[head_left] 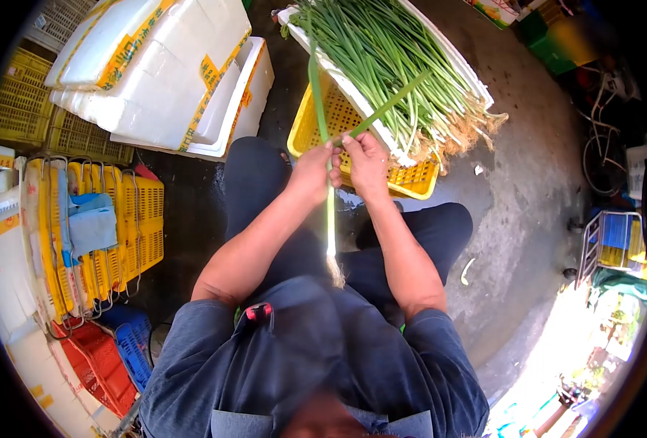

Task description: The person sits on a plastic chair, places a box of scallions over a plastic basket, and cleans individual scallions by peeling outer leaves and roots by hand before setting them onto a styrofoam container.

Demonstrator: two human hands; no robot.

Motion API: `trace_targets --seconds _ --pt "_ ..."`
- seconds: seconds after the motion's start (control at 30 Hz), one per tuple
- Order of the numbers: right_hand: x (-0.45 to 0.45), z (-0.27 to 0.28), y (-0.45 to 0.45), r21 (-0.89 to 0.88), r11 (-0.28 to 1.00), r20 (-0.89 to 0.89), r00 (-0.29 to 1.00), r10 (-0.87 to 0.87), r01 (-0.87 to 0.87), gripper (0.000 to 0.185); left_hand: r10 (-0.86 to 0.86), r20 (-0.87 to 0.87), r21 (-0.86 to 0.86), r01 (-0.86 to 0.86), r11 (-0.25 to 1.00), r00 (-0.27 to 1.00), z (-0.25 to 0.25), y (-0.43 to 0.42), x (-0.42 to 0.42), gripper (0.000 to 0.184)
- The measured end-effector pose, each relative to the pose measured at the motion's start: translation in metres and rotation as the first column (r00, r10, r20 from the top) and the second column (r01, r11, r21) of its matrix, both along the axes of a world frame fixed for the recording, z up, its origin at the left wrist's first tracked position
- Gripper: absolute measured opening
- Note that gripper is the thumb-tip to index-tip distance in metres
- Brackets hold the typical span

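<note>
A single green onion (pixel 330 226) hangs upright in front of me, its white stem and roots pointing down toward my lap. My left hand (pixel 313 172) is closed round it where the stem meets the leaves. Right beside it, my right hand (pixel 368 163) pinches one of its leaves, which slants up to the right. Another leaf rises almost straight up. Just beyond my hands, a pile of green onions (pixel 389 66) with rooty ends to the right lies on a white foam tray (pixel 354 97). That tray rests across a yellow plastic crate (pixel 306 125).
White foam boxes (pixel 155 80) bound with yellow tape stand at the front left. Yellow crates (pixel 144 219) with metal handles and a blue cloth (pixel 92 225) are on my left, near a red crate (pixel 97 365). A leaf scrap (pixel 467 272) lies on the floor at right.
</note>
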State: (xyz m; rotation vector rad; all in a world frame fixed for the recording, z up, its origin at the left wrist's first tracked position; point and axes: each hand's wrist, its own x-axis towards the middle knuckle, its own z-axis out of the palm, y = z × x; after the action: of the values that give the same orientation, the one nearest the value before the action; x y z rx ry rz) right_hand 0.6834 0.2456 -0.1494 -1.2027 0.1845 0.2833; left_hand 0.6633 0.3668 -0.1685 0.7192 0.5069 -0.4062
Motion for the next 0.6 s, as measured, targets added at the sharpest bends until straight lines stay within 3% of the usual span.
trace_targets --seconds 0.13,0.17,0.3,0.43,0.53,0.6 --pt "-0.011 0.01 0.002 -0.125 0.99 0.085 0.995 -0.055 0.065 0.01 -0.006 -0.005 -0.005 0.006 1.0 1.0 0.004 0.003 0.0 0.021" --pt "-0.002 -0.009 -0.002 -0.004 0.992 0.073 0.99 -0.123 0.123 0.01 -0.03 0.002 0.016 0.03 0.999 1.0 0.007 0.003 -0.002 0.021" --pt "0.022 -0.037 -0.015 -0.031 0.992 0.015 0.992 -0.124 0.124 0.011 -0.185 0.069 0.112 0.177 0.978 0.98 0.011 -0.003 -0.005 0.024" --pt "0.018 -0.031 -0.006 -0.188 0.97 0.068 0.988 -0.141 0.152 0.01 -0.171 0.028 0.117 0.167 0.979 0.985 0.01 0.001 -0.002 0.025" --pt "-0.001 -0.012 0.009 -0.179 0.949 0.312 0.93 -0.196 0.26 0.012 -0.153 0.031 0.102 0.149 0.983 0.988 0.004 0.006 -0.002 0.025" --pt "0.002 -0.016 0.009 -0.172 0.95 0.265 0.941 -0.211 0.261 0.012 -0.151 0.048 0.083 0.147 0.986 0.987 0.002 0.006 -0.003 0.026"
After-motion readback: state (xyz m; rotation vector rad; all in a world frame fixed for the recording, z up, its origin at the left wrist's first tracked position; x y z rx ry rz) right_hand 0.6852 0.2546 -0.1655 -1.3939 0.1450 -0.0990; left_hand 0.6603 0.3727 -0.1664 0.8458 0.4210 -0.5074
